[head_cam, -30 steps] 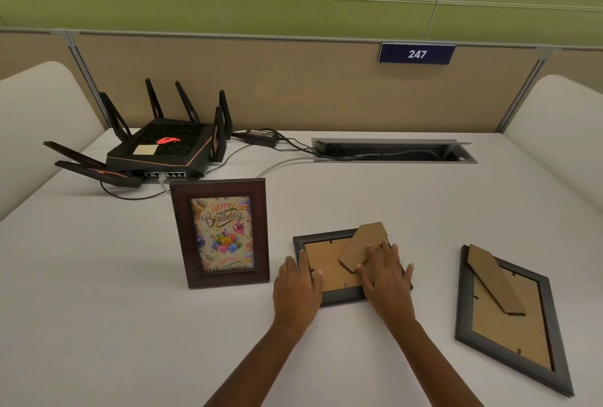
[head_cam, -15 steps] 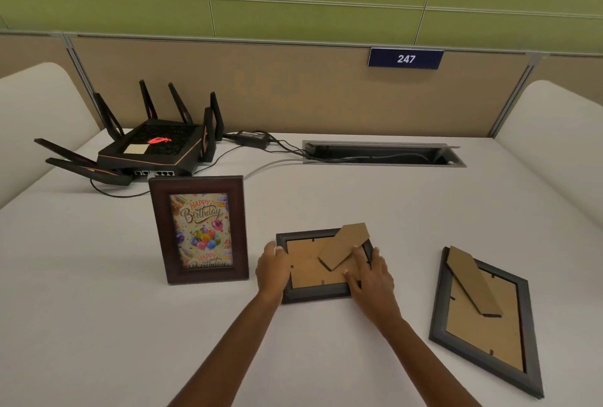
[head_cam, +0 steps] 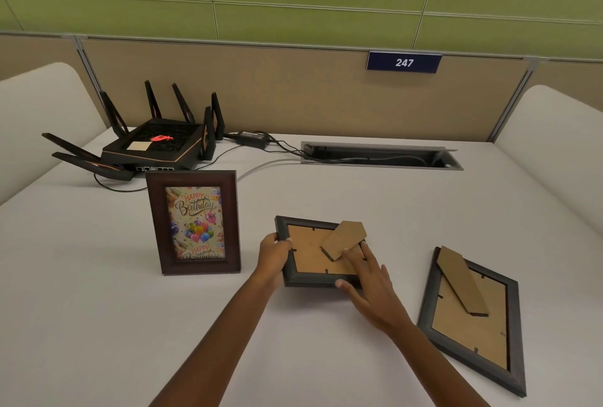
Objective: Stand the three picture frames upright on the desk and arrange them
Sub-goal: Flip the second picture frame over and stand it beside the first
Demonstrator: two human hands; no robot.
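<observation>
A dark red frame (head_cam: 194, 222) with a "Happy Birthday" card stands upright at the left of the white desk (head_cam: 81, 308). A small black frame (head_cam: 308, 251) lies face down in the middle, its cardboard stand (head_cam: 344, 238) raised. My left hand (head_cam: 272, 258) grips its left edge. My right hand (head_cam: 368, 282) holds its lower right corner, thumb on the front edge and fingers over the back. A larger black frame (head_cam: 473, 318) lies face down at the right, stand folded flat.
A black router (head_cam: 153, 145) with several antennas sits at the back left, with a power brick (head_cam: 253, 138) and cables leading to a cable slot (head_cam: 381, 156) in the desk. A beige partition (head_cam: 293, 90) closes the back. White panels flank both sides.
My left hand moved from the frame's front edge to its left edge and closed on it. My right hand slid to the lower right corner. The view shifted slightly right.
</observation>
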